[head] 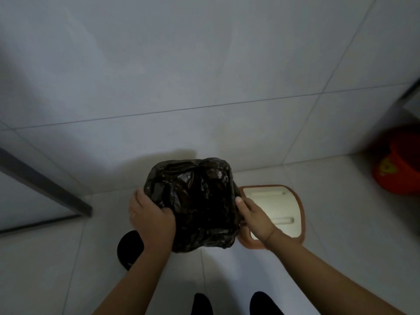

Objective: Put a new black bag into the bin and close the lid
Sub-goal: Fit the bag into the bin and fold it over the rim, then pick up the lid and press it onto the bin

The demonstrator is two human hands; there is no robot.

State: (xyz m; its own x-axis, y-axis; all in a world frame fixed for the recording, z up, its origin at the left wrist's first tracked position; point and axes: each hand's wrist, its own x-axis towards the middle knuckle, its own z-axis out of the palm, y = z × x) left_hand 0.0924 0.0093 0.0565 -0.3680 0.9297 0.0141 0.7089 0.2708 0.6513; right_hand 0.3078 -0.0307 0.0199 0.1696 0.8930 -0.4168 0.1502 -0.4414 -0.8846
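A crinkled black bag [195, 196] covers the whole bin, stretched over its rim, so the bin itself is hidden beneath it. My left hand [150, 215] clutches the bag's plastic at the left rim. My right hand [254, 214] presses against the bag at the right rim, fingers curled into the plastic. The bin's lid [275, 214], cream with a brown border, lies flat on the floor to the right of the bin, partly behind my right hand.
White tiled wall stands close behind the bin. An orange bucket [397, 169] sits at the far right. A dark door-frame edge [45, 185] runs along the left. A black round object [129, 248] lies on the floor by my left wrist. My dark feet [234, 303] are below.
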